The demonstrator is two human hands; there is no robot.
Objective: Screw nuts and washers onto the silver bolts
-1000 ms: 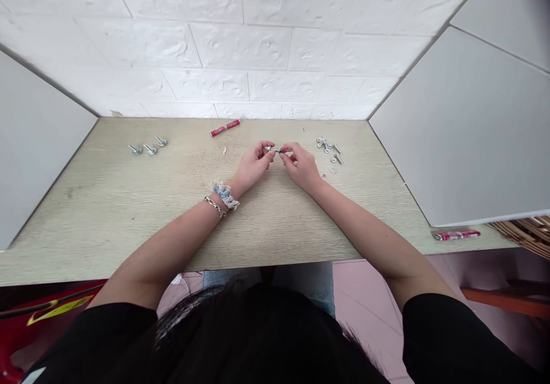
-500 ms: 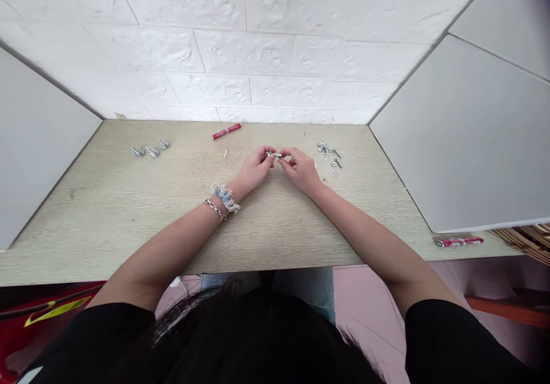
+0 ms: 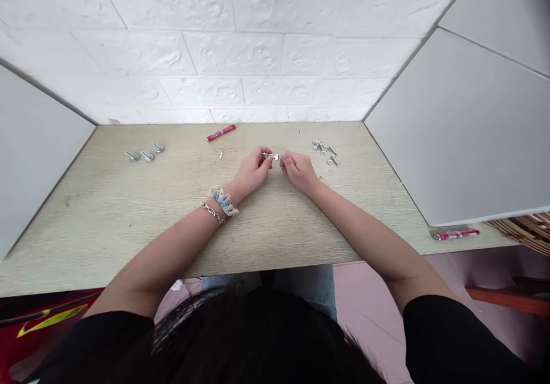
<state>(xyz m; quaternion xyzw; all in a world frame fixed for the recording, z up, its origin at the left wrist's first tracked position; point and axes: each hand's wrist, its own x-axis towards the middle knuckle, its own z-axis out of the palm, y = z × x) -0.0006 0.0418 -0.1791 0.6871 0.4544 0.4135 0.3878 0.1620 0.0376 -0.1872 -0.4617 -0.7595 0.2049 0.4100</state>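
My left hand (image 3: 253,171) and my right hand (image 3: 298,169) meet above the middle of the pale wooden desk (image 3: 129,218). Between their fingertips is a small silver bolt (image 3: 271,156), lying sideways. My left fingers pinch its left end. My right fingers are curled at its right end, closed on a small part that I cannot make out. A scrunchie and a chain bracelet (image 3: 215,213) sit on my left wrist.
Three assembled bolts (image 3: 145,155) lie at the desk's far left. A heap of loose bolts, nuts and washers (image 3: 326,152) lies just right of my right hand. A red tube (image 3: 220,132) lies near the white brick wall, another red tube (image 3: 455,234) at the right edge. Grey panels flank the desk.
Both hands stay together on the bolt; the fingers have shifted slightly around it. The view has tilted a little.
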